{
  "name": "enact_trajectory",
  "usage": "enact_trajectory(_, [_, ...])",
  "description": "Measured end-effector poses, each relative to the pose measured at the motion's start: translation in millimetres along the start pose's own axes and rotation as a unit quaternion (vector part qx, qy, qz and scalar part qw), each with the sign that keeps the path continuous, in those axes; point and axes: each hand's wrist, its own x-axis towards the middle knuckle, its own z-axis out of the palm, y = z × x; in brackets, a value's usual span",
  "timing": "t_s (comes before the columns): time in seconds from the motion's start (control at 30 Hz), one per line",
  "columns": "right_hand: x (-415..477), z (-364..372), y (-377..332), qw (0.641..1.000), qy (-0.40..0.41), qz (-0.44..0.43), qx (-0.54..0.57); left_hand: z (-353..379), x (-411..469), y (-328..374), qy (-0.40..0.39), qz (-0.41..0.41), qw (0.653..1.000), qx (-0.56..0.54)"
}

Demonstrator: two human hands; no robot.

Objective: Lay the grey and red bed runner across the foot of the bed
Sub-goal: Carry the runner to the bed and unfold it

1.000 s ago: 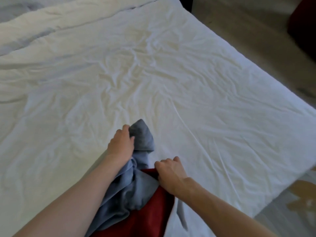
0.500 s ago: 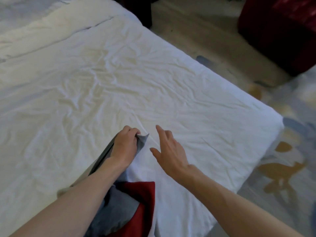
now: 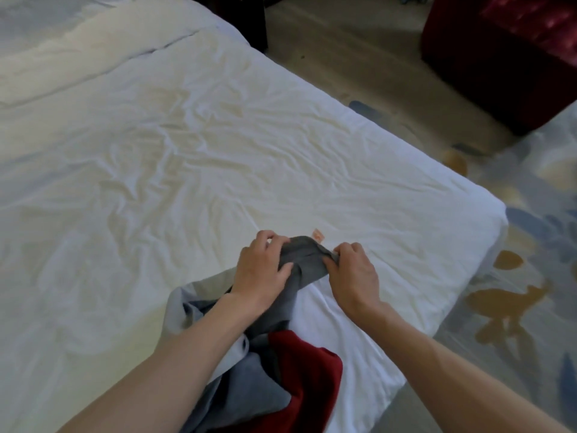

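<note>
The grey and red bed runner (image 3: 274, 379) lies bunched on the white bed (image 3: 156, 170), trailing from the near edge up to my hands. My left hand (image 3: 260, 271) grips its grey end from the left. My right hand (image 3: 351, 270) pinches the same grey end from the right, so the end is stretched between both hands. A small orange label (image 3: 318, 235) shows at the far tip of the grey fabric. The red part is crumpled below my forearms.
The bed's right corner (image 3: 487, 220) lies to the right of my hands. Beyond it is a patterned carpet (image 3: 515, 292). A dark red armchair (image 3: 505, 54) stands at the top right, and a dark nightstand (image 3: 246, 17) beside the bed's far side.
My right hand, open and hovering half a second ago, has closed on the grey end next to my left hand. The view has shifted right, showing the bed's corner.
</note>
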Motion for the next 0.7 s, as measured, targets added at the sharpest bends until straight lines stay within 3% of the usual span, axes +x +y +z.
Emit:
enact_trajectory(0.13, [-5, 6, -9, 1.0, 0.006, -0.002, -0.012, -10, -21, -39, -0.04, -0.107, 0.985, 0.128])
enact_trajectory(0.27, [-8, 13, -19, 1.0, 0.002, -0.013, -0.029, -20, -33, -61, -0.116, -0.182, 0.958, 0.188])
enact_trajectory(0.47, [-15, 27, -19, 0.998, -0.012, -0.029, -0.049, -16, -44, -74, -0.164, -0.216, 0.942, 0.196])
enact_trajectory(0.7, [-19, 37, -10, 0.996, -0.025, -0.027, -0.077, -9, -46, -86, -0.152, -0.22, 0.942, 0.204])
